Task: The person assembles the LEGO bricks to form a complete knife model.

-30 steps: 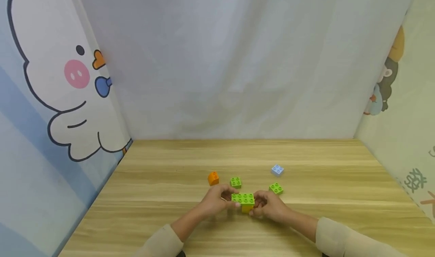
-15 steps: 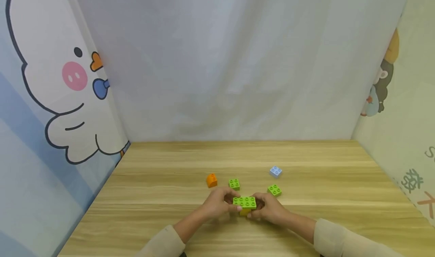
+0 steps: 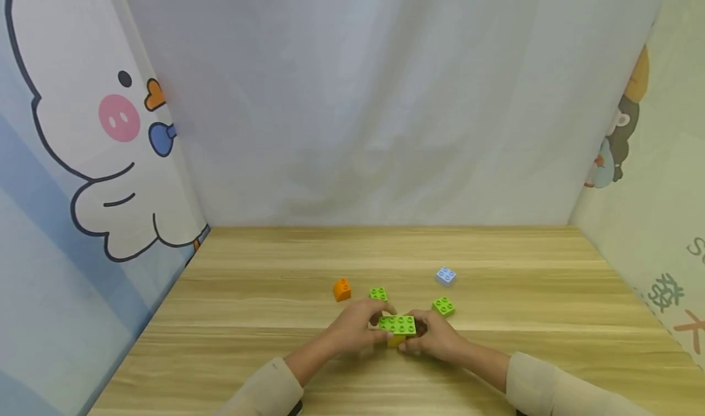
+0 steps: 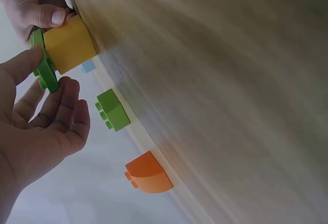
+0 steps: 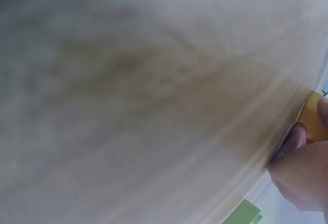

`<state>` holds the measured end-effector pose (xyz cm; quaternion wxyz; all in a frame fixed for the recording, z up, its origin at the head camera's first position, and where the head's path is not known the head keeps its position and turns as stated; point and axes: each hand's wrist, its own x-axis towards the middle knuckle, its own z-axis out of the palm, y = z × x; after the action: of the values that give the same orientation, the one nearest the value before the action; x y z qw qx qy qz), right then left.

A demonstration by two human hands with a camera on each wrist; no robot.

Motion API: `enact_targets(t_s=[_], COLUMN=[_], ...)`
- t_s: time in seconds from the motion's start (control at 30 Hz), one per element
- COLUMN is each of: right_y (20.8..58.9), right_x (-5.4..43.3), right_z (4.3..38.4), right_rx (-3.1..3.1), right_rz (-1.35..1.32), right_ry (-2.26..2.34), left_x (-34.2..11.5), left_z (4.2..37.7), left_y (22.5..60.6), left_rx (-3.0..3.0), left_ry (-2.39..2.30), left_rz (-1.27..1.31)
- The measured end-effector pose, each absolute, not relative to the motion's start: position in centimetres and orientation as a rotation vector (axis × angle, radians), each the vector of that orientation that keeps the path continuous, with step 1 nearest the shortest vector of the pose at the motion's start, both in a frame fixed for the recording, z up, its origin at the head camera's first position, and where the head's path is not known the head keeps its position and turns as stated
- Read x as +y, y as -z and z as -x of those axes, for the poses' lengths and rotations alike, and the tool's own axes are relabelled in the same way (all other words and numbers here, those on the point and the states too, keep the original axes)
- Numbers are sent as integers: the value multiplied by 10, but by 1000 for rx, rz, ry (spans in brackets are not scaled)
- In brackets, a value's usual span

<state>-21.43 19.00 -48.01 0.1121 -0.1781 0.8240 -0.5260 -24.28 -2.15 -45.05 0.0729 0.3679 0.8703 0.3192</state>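
Observation:
A long green building plate [image 3: 398,323] with rows of studs lies over a yellow block [image 4: 70,44] that stands on the table. Its left end is pinched between the thumb and fingers of my left hand [image 3: 355,328]. My right hand [image 3: 439,336] grips the yellow block low on its right side, thumb in front. In the left wrist view the plate sits against the block's studded side, reaching past it toward the left fingers. The right wrist view catches only part of the right hand [image 5: 302,175] and the yellow block at its edge.
Behind the hands lie an orange curved brick [image 3: 342,290], a small green brick [image 3: 378,293], another green brick [image 3: 443,306] and a light blue brick [image 3: 445,276]. A pale curtain [image 3: 352,110] hangs behind the wooden table [image 3: 264,269], with printed walls at both sides.
The green plate has shifted slightly right over the yellow block, the left hand moving along with it. The right hand keeps its grip. The head view has shifted a little.

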Motion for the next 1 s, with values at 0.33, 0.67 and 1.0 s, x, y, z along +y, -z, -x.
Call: enact_targets(t_s=[0.33,0.67,1.0], right_y=[462,476,476], right_x=[184,188,187], right_z=[206,214,214], right_rx=[2445,2440,2433], right_rz=[554,540,564], right_ry=[1509,1516,1508], left_x=[-21,-18,-20], left_z=[252,253,252], left_y=[449,445,445], left_rx=[2541,2550,2552], left_ry=[-920,-869,-906], left_rz=[-1148,-1182,-1173])
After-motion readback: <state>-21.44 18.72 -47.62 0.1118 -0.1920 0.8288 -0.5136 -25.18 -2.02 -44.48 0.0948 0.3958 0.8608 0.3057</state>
